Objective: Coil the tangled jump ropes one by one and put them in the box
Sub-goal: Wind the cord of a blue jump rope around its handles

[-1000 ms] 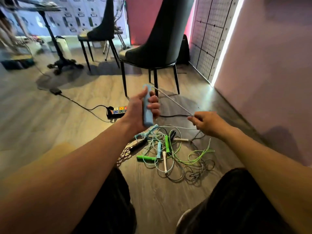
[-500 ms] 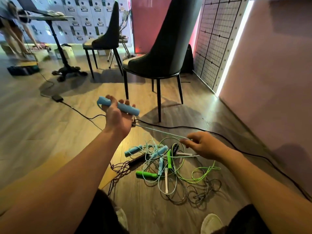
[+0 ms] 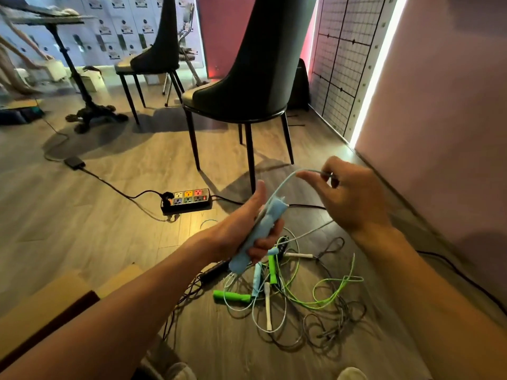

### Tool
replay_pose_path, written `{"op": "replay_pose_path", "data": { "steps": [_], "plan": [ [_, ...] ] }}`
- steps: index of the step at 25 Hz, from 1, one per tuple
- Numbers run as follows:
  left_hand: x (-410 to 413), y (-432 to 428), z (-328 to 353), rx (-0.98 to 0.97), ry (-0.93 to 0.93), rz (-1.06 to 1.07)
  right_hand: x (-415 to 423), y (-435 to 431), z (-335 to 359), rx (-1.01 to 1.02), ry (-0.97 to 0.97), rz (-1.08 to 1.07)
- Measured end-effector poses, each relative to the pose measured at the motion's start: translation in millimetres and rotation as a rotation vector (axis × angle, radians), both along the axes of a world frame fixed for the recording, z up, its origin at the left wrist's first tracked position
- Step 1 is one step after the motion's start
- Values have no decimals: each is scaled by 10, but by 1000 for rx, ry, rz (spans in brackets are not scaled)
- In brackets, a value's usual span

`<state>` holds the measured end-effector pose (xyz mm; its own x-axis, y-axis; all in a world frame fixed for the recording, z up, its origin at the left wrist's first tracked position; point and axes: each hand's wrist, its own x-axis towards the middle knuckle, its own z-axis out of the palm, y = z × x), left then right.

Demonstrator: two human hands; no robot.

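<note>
Wood-plank floor (image 3: 82, 229) runs across the whole view. Nearest, at seven o'clock, lies the open cardboard box (image 3: 46, 305), only its flaps showing. Just past it, at five o'clock, the tangle of jump ropes (image 3: 290, 297) sprawls on the planks: a green handle (image 3: 231, 296), a white handle (image 3: 268, 305), and green, pale and dark cords looped through one another. Above the heap, the left hand (image 3: 227, 234) grips a light blue handle (image 3: 259, 234), fingers wrapped round it and thumb laid along it, pointing to twelve. From the handle's top a pale blue cord (image 3: 285, 182) arcs toward two o'clock, where the right hand (image 3: 354, 204) pinches it. Farther off, at eleven, sits a power strip (image 3: 188, 201); beyond it, at twelve, stands a dark chair (image 3: 255, 78).
</note>
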<state>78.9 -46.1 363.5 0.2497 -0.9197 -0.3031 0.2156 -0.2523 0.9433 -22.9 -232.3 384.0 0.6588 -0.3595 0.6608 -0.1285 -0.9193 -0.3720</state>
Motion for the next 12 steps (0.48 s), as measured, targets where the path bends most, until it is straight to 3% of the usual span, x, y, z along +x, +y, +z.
{"op": "replay_pose_path", "data": {
  "steps": [4, 7, 9, 12],
  "plan": [
    [27, -19, 100, -267, 241, 29, 27, -104, -232, 92, 179, -91],
    [71, 2, 178, -565, 536, 90, 109, -8, -389, 295, 380, 82],
    [153, 23, 212, -780, 658, 260, 140, 136, -509, 445, 585, 265],
    [369, 133, 224, -910, 623, 607, 175, 279, -637, 470, 684, 378]
  ]
}}
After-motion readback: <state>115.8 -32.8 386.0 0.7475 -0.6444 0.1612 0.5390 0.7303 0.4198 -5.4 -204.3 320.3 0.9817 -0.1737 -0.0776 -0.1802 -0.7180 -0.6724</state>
